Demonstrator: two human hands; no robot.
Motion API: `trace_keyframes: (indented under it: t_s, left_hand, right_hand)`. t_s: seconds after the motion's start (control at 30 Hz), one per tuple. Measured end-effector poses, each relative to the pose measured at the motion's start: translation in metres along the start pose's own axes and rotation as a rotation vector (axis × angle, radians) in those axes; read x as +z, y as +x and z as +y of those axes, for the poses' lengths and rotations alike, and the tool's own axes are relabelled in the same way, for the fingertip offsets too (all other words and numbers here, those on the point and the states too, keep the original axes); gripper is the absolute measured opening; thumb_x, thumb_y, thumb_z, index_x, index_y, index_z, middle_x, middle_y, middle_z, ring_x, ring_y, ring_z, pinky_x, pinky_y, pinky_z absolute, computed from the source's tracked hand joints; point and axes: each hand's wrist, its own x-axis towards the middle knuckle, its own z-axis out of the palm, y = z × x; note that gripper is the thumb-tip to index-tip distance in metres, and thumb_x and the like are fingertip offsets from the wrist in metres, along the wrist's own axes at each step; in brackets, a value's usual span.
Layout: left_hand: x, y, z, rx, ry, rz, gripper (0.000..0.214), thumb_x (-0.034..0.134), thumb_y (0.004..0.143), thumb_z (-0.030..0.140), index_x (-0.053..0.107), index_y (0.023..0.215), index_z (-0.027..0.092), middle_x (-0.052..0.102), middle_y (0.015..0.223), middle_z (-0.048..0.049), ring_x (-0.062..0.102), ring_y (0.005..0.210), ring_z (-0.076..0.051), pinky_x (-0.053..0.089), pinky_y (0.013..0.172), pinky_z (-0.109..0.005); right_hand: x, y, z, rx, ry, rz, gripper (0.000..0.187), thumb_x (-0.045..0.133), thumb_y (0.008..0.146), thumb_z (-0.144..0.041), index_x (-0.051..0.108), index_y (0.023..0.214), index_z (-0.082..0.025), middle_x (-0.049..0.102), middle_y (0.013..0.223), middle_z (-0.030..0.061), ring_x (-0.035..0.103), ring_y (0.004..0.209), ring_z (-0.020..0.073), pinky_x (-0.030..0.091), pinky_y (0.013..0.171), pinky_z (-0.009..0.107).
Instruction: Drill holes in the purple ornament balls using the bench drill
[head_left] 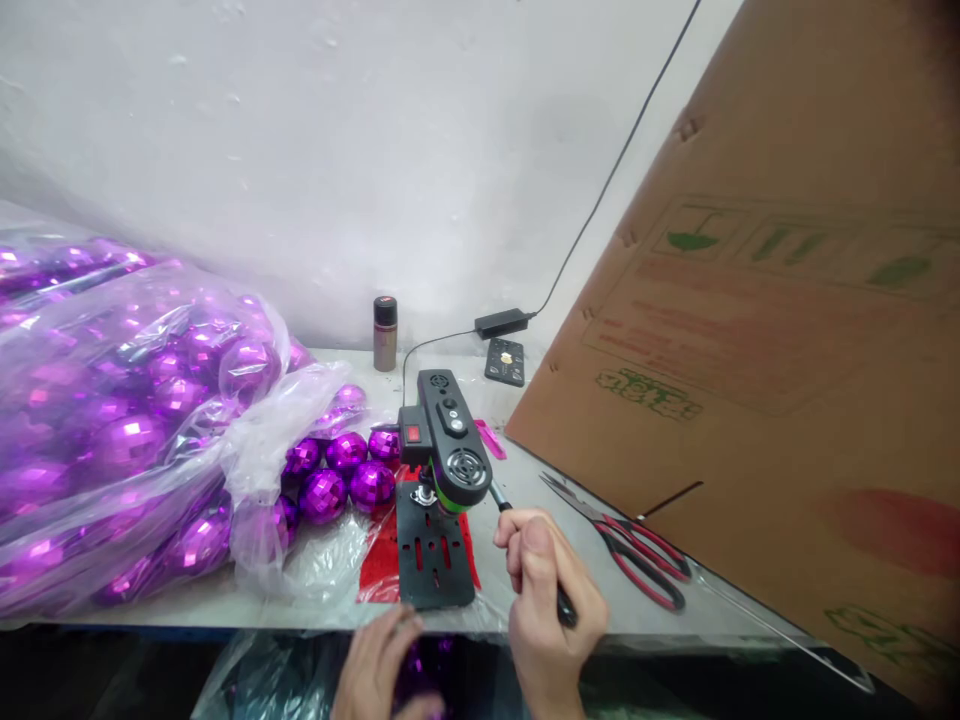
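My right hand (551, 600) is closed around the black-handled metal lever (501, 494) of a small black machine that looks like a mini bench drill press (454, 440). Its slotted base plate (437, 570) lies on a red sheet at the table's front edge. In front of that plate, my left hand (382, 665) hangs over the edge, fingers apart, partly cut off by the frame. Beneath and beside it, shiny purple balls (429, 665) show dimly below the table. Several faceted purple balls (324, 495) rest left of the machine.
A big clear plastic bag (247, 440) of purple balls covers the left side. Red-handled scissors (637, 555) lie at right, by a large cardboard box (750, 400). Behind the machine are a small bottle (385, 335), a power adapter (501, 322) and a dark flat device (505, 362).
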Motion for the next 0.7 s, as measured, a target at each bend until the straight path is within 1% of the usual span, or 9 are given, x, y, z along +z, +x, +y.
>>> trace_keyframes:
  t_s: [0.07, 0.13, 0.17, 0.23, 0.3, 0.4, 0.5, 0.57, 0.7]
  left_hand:
    - [-0.011, 0.047, -0.019, -0.025, 0.102, 0.095, 0.041, 0.060, 0.110, 0.041, 0.064, 0.147, 0.024, 0.078, 0.135, -0.0171, 0.077, 0.125, -0.031, 0.067, 0.102, -0.044]
    - [-0.019, 0.098, -0.037, -0.177, 0.206, 0.192, 0.048, 0.057, 0.110, 0.047, 0.062, 0.147, 0.016, 0.074, 0.139, -0.0231, 0.074, 0.129, -0.036, 0.065, 0.103, -0.051]
    - [-0.021, 0.122, -0.044, -0.244, 0.251, 0.196, 0.055, 0.057, 0.109, 0.053, 0.061, 0.147, 0.013, 0.073, 0.140, -0.0257, 0.072, 0.130, -0.039, 0.064, 0.103, -0.053]
    - [-0.020, 0.159, -0.051, -0.355, 0.351, 0.079, 0.058, 0.062, 0.106, 0.057, 0.065, 0.142, 0.012, 0.074, 0.134, -0.0263, 0.075, 0.120, -0.041, 0.065, 0.097, -0.053]
    - [-0.016, 0.182, -0.051, -0.434, 0.408, -0.090, 0.055, 0.068, 0.103, 0.054, 0.068, 0.139, 0.013, 0.077, 0.123, -0.0245, 0.076, 0.111, -0.041, 0.064, 0.093, -0.051]
    - [-0.013, 0.191, -0.048, -0.473, 0.407, -0.215, 0.052, 0.073, 0.099, 0.048, 0.068, 0.137, 0.013, 0.076, 0.117, -0.0232, 0.075, 0.105, -0.040, 0.063, 0.090, -0.049]
    - [-0.018, 0.181, -0.047, -0.471, 0.229, -0.160, 0.060, 0.076, 0.095, 0.047, 0.064, 0.143, 0.015, 0.073, 0.132, -0.0235, 0.074, 0.116, -0.040, 0.064, 0.096, -0.051]
    - [-0.022, 0.169, -0.045, -0.547, -0.052, -0.063, 0.069, 0.077, 0.092, 0.054, 0.061, 0.146, 0.015, 0.073, 0.140, -0.0221, 0.072, 0.128, -0.039, 0.061, 0.107, -0.053]
    - [-0.016, 0.136, -0.032, -0.871, -0.709, 0.101, 0.071, 0.073, 0.091, 0.069, 0.066, 0.140, 0.019, 0.078, 0.137, -0.0174, 0.076, 0.129, -0.035, 0.059, 0.115, -0.052]
  right_hand:
    - [0.001, 0.001, -0.001, -0.016, -0.001, 0.003, 0.044, 0.049, 0.114, -0.017, 0.047, 0.071, -0.022, 0.049, 0.066, -0.0034, 0.057, 0.064, 0.0116, 0.038, 0.056, 0.025]
    - [0.001, 0.001, -0.001, -0.024, -0.001, 0.011, 0.044, 0.049, 0.114, -0.017, 0.047, 0.070, -0.022, 0.049, 0.065, -0.0033, 0.058, 0.064, 0.0118, 0.038, 0.055, 0.025]
    - [0.001, 0.001, -0.001, -0.024, -0.001, 0.013, 0.044, 0.049, 0.114, -0.018, 0.048, 0.070, -0.022, 0.049, 0.065, -0.0032, 0.058, 0.064, 0.0120, 0.037, 0.055, 0.026]
    - [0.001, 0.001, 0.000, -0.021, -0.001, 0.012, 0.044, 0.050, 0.114, -0.017, 0.049, 0.070, -0.022, 0.050, 0.065, -0.0027, 0.058, 0.063, 0.0126, 0.037, 0.054, 0.027]
    - [0.000, 0.001, 0.001, -0.023, 0.001, 0.007, 0.043, 0.050, 0.113, -0.017, 0.050, 0.070, -0.022, 0.051, 0.065, -0.0025, 0.057, 0.062, 0.0128, 0.037, 0.053, 0.027]
    - [-0.001, 0.002, 0.000, -0.025, 0.002, -0.004, 0.043, 0.048, 0.113, -0.016, 0.049, 0.071, -0.023, 0.051, 0.066, -0.0028, 0.057, 0.062, 0.0126, 0.038, 0.054, 0.026]
    - [-0.001, 0.006, -0.003, -0.018, 0.005, -0.018, 0.042, 0.048, 0.113, -0.015, 0.047, 0.072, -0.023, 0.050, 0.066, -0.0036, 0.056, 0.062, 0.0118, 0.041, 0.057, 0.026]
    - [-0.001, 0.009, -0.005, -0.008, 0.005, -0.025, 0.041, 0.049, 0.113, -0.015, 0.048, 0.073, -0.023, 0.050, 0.067, -0.0043, 0.054, 0.059, 0.0105, 0.042, 0.058, 0.026]
    - [0.000, 0.013, -0.007, 0.004, -0.006, -0.032, 0.041, 0.049, 0.114, -0.017, 0.052, 0.073, -0.022, 0.051, 0.067, -0.0045, 0.053, 0.057, 0.0104, 0.042, 0.058, 0.026]
